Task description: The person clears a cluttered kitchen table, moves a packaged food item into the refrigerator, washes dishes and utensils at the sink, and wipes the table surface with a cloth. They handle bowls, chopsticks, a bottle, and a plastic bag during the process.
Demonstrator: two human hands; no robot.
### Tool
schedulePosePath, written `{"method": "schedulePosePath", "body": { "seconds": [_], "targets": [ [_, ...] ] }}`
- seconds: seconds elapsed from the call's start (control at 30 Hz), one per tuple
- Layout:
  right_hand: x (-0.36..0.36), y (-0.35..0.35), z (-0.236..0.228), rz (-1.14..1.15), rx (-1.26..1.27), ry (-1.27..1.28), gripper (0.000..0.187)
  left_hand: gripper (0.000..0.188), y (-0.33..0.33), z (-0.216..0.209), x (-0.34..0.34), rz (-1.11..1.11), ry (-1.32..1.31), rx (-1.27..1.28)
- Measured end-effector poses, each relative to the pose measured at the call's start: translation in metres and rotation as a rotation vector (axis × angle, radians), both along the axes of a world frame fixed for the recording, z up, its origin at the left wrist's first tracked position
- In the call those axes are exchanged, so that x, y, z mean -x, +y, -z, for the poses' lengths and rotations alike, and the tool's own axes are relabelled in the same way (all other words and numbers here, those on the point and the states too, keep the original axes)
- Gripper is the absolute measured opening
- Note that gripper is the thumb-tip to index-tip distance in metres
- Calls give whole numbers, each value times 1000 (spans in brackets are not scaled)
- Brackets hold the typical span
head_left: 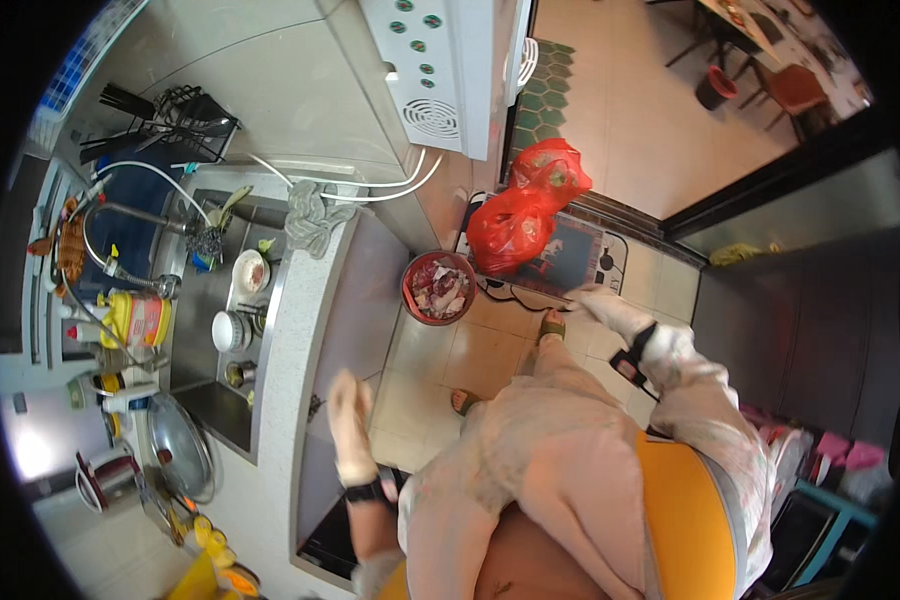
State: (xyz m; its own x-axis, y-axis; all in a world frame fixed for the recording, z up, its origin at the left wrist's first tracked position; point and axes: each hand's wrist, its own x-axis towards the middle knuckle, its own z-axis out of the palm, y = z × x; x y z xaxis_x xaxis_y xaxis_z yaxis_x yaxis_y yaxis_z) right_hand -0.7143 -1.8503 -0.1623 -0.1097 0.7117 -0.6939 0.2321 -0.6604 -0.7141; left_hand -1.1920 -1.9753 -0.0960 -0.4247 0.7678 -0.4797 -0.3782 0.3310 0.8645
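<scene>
Left hand (350, 425), in a pale glove with a dark band at the wrist, is raised flat beside the counter edge (280, 330); fingers extended and loose, holding nothing. It hangs over bare tile, just off the speckled stone counter face, with open floor ahead of its fingertips.

Right hand (610, 305), also gloved with a dark wrist strap, is stretched out low toward the floor. Whether its fingers are curled or spread cannot be told at this angle. It sits at the near edge of a flat dark board (570, 255) lying on the tiles; contact cannot be confirmed.

Beyond that hand, on the board's far end, rest two crumpled red plastic bags (520, 215), glossy and touching each other. To the hand's left, well apart from it, stands a round red bucket (438, 288) filled with mixed scraps, between the counter face and the board.

The floor strip between counter and a dark doorway frame (770, 190) is narrow; sandalled feet occupy part of it.

Past the left hand, beyond the counter edge, a stainless sink (215, 300) holds small bowls; a grey cloth (310, 220) drapes at its far corner.
</scene>
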Motion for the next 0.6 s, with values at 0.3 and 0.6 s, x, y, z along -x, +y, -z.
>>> {"method": "schedulePosePath", "body": {
  "seconds": [0.3,0.6],
  "targets": [
    [-224,-1,45,402,206,-99,31,101,305,7,-14,-82,1521,28],
    [-127,97,5,-52,55,-61,26,39,255,3,35,-120,1149,337]
  ]
}}
